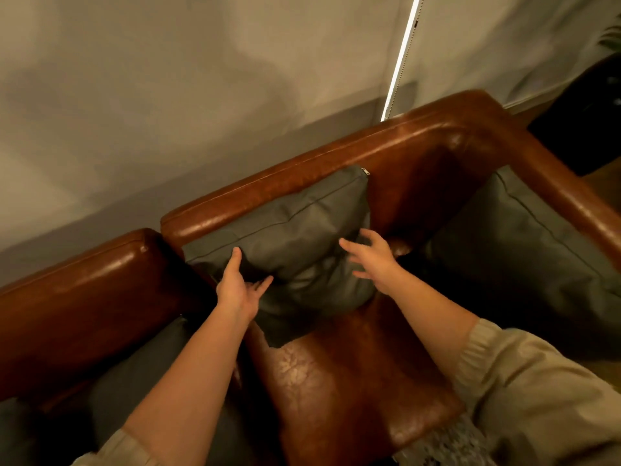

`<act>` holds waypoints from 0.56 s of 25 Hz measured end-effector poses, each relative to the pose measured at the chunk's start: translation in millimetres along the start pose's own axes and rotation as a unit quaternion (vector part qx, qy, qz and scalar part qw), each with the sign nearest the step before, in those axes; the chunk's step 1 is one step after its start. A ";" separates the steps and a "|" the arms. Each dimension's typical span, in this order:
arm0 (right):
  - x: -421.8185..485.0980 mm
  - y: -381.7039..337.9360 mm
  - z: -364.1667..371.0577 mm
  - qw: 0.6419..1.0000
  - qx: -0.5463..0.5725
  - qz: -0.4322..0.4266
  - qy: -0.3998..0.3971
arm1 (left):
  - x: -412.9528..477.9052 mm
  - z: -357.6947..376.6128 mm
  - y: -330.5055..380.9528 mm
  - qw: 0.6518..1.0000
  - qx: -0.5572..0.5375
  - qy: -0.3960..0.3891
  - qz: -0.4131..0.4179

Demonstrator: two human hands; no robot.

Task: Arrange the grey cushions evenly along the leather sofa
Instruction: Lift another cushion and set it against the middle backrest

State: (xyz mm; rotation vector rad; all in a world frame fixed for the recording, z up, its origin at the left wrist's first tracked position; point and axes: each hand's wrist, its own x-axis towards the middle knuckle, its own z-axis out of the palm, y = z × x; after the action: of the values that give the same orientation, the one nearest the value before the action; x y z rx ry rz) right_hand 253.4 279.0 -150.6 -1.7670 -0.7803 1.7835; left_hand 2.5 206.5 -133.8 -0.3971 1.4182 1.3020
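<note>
Our left hand [240, 284] touches the middle cushion [295, 243] at its left lower edge, thumb on the front and fingers spread, not closed on it. Our right hand [371, 255] is open with fingers fanned, just beside the right edge; we cannot tell if it touches. The cushion leans on the sofa [353, 375] back at 12 o'clock, its long axis running from 8 to 2 o'clock. Another cushion [524, 243] lies at 3 o'clock.

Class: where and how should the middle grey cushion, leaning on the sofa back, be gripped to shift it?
Probably by its two side edges, from the front: the middle cushion leans on the sofa back, sides exposed. The left hand touches its left edge; the right hand hovers open.
</note>
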 end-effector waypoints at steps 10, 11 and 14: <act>-49.4 49.0 -190.0 0.947 -0.210 0.039 0.240 | -43.6 10.6 -78.0 0.979 0.196 -0.024 -0.057; -49.3 50.4 -198.7 0.951 -0.217 0.035 0.218 | -42.8 11.3 -85.7 0.976 0.206 -0.023 -0.061; -32.5 50.7 -215.1 0.955 -0.218 0.028 0.199 | -37.7 11.5 -100.9 0.972 0.228 -0.015 -0.051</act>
State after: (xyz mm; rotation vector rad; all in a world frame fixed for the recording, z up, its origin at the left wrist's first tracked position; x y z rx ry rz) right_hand 471.2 230.3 -161.2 -2.3549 -1.0084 1.2763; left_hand 102.4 166.9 -147.1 -0.1379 1.5957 0.8599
